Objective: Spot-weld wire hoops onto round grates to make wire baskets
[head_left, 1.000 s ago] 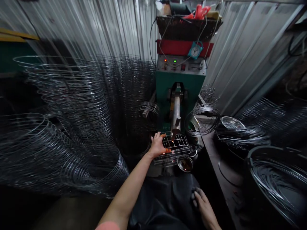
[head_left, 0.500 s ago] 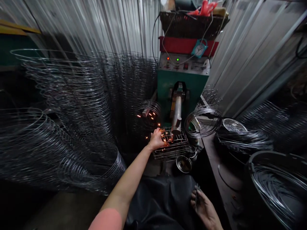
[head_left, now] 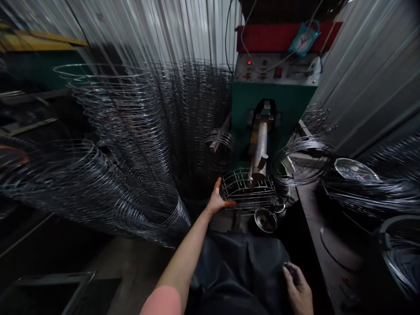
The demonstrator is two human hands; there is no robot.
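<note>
My left hand (head_left: pixel 218 201), with orange covers on its fingertips, grips the left side of a curved wire rack (head_left: pixel 249 200). The rack sits under the metal arm (head_left: pixel 260 148) of a green machine (head_left: pixel 241 109). Low at the right, beside the dark apron (head_left: pixel 239 271) on my lap, my right hand (head_left: pixel 298 284) has its fingers curled together. Something small and dark shows at its fingertips, too unclear to name.
Tall stacks of wire rings (head_left: pixel 131 118) fill the left side. Right of the machine hang wire hoops (head_left: pixel 302 162), near a bench edge (head_left: pixel 315 218) and a tub of wire (head_left: pixel 400 258). A small metal bowl (head_left: pixel 265 220) stands below the rack.
The sparks around the rack are gone, and the green light on the machine is off. The view has shifted left. My left hand's fingers are spread wider on the rack.
</note>
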